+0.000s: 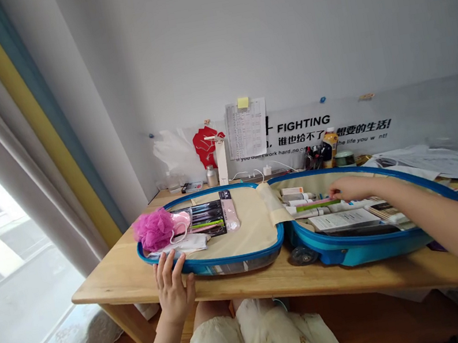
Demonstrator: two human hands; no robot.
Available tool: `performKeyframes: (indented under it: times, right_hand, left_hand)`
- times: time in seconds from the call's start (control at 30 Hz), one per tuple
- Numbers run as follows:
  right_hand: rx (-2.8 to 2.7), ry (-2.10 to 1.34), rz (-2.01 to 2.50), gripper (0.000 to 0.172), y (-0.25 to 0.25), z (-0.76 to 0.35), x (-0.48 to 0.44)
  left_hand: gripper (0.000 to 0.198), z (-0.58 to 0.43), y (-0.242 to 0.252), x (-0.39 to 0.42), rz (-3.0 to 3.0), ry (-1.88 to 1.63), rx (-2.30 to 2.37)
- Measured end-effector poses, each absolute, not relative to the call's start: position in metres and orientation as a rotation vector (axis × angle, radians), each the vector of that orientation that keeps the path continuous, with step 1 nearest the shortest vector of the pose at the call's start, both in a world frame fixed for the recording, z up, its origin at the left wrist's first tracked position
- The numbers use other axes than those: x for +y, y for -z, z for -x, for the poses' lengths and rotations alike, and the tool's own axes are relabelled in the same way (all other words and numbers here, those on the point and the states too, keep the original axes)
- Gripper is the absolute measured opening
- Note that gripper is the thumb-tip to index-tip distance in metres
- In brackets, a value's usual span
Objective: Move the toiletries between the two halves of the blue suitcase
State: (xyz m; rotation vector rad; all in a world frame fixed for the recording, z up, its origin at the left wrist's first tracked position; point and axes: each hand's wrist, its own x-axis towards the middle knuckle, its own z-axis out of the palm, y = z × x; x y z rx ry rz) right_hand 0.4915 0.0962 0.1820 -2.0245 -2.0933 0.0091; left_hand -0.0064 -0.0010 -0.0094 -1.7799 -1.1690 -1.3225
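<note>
An open blue suitcase (244, 260) lies on the table with its two halves spread side by side. My left hand (173, 286) rests on the front rim of the left half, fingers stretched out and holding nothing. Close to it are a pink bath puff (153, 231), a folded white cloth (192, 244) and flat packs of slim coloured items (208, 216). Over the right half, my right hand (348, 189) has its fingertips closed at the end of a slim green and pink item (316, 204). White tubes (301, 197) and a white box (345, 220) lie around it.
Behind the suitcase stand an orange-labelled bottle (330, 146), pens (312, 157), a small metal bottle (211, 175) and a white lamp-like stand (221, 162). Papers (430, 164) spread at the right of the wooden table (109, 273). A curtain (42, 132) hangs left.
</note>
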Motion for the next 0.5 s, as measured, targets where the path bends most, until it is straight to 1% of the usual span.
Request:
performKeyframes:
  times: [0.1,0.2,0.27,0.37,0.5]
  right_hand:
    - [-2.148,-0.135,2.072,0.019,-0.211,-0.484,0.094]
    - [-2.172,-0.057,1.99,0.028,-0.236,-0.455,0.096]
    - [-2.211,0.023,1.916,0.03,-0.243,-0.422,0.1]
    - [-2.34,0.07,1.818,0.027,-0.236,-0.359,0.109]
    - [-2.519,0.087,1.728,0.024,-0.21,-0.28,0.124]
  left_hand:
    - [0.052,0.007,0.011,-0.001,1.787,1.324,-1.178]
    - [0.052,0.007,0.012,-0.001,1.789,1.319,-1.18]
    - [0.052,0.007,0.012,-0.001,1.788,1.311,-1.186]
    - [0.053,0.008,0.01,-0.001,1.792,1.307,-1.168]
    - [0.053,0.007,0.009,-0.001,1.794,1.302,-1.147]
